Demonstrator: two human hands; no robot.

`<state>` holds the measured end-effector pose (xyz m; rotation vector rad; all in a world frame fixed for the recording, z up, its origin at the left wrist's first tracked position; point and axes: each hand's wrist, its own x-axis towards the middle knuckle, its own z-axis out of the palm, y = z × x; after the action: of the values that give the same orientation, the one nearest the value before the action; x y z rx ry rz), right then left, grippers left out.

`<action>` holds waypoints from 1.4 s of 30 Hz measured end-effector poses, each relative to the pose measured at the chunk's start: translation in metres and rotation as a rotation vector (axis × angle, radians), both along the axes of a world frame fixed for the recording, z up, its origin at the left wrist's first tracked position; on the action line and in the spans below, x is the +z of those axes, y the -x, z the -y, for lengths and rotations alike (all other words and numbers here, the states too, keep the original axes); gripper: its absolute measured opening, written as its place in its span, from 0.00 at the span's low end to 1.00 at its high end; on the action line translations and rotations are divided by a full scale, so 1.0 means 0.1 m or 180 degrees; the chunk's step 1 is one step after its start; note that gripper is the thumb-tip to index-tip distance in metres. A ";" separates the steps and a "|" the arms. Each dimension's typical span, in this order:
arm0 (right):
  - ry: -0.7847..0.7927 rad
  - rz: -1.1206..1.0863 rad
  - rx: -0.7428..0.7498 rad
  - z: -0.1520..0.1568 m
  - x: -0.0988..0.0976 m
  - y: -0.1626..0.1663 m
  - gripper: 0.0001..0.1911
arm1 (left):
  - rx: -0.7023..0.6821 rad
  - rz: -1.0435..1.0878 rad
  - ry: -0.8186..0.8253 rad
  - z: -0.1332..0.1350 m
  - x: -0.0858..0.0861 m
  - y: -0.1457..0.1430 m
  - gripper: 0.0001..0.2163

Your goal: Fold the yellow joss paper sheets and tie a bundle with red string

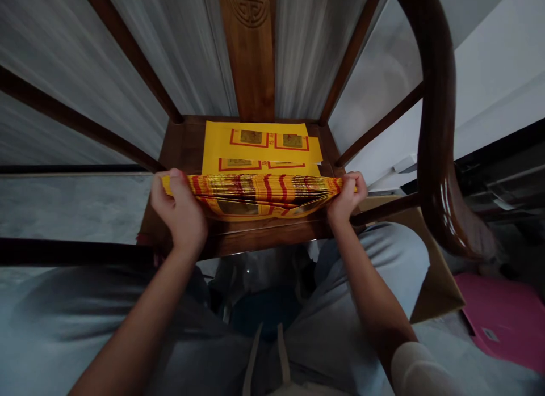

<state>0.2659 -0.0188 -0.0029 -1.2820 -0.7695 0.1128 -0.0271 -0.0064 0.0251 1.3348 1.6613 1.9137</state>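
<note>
Between my two hands is a thick stack of yellow paper sheets (pixel 272 186) with red and gold printing, its many edges fanned toward me and sagging in the middle. My left hand (pixel 181 206) is closed on the stack's left end, thumb on top. At the right end my right hand (pixel 346 200) pinches the same stack. Behind it, more yellow printed sheets (pixel 259 145) lie loosely overlapped on the wooden chair seat (pixel 187 138). Their red frames and gold squares face up. The stack hides the front part of these sheets.
The chair's carved back panel (pixel 253 61) rises behind the sheets. A curved wooden armrest (pixel 438 118) stands on the right. A cardboard box (pixel 434 271) is beside my right knee, with a pink plastic item (pixel 502 319) on the floor beyond it.
</note>
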 end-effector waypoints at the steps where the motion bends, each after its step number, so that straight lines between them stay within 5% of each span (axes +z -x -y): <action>1: 0.0040 -0.0017 0.0026 0.00 -0.02 0.02 0.12 | 0.0031 0.0076 0.0005 -0.02 -0.04 0.01 0.17; 6: 0.0107 -0.0033 0.0045 -0.02 -0.07 0.05 0.13 | -0.0014 0.0267 0.0140 -0.06 -0.20 0.04 0.18; 14: 0.0286 0.0579 0.0138 0.07 -0.05 -0.09 0.16 | 0.0138 0.0046 0.0037 -0.07 -0.19 0.06 0.20; 22: 0.0815 0.2619 0.1167 0.09 0.43 -0.24 0.13 | 0.0420 0.0229 -0.0299 -0.32 -0.20 0.01 0.23; 29: 0.1109 0.3499 0.3115 -0.03 0.73 0.29 0.58 | 0.0447 0.0159 -0.0147 -0.35 -0.20 -0.10 0.20; 33: 0.1466 0.3636 0.3619 -0.31 0.74 0.44 0.68 | 0.0387 0.0121 -0.0203 -0.25 -0.10 -0.11 0.19; 36: 0.1628 0.3599 0.3679 -0.43 0.77 0.42 0.60 | 0.0119 0.0078 -0.0386 -0.14 0.00 -0.12 0.17; 42: 0.1448 0.3761 0.3539 -0.32 0.87 0.35 0.20 | -0.0173 -0.0172 -0.0627 0.10 0.18 -0.18 0.18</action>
<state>0.2312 0.0128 0.0844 -1.1129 -2.5475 0.4570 -0.0090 -0.0166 0.0434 1.5005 1.4748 2.0708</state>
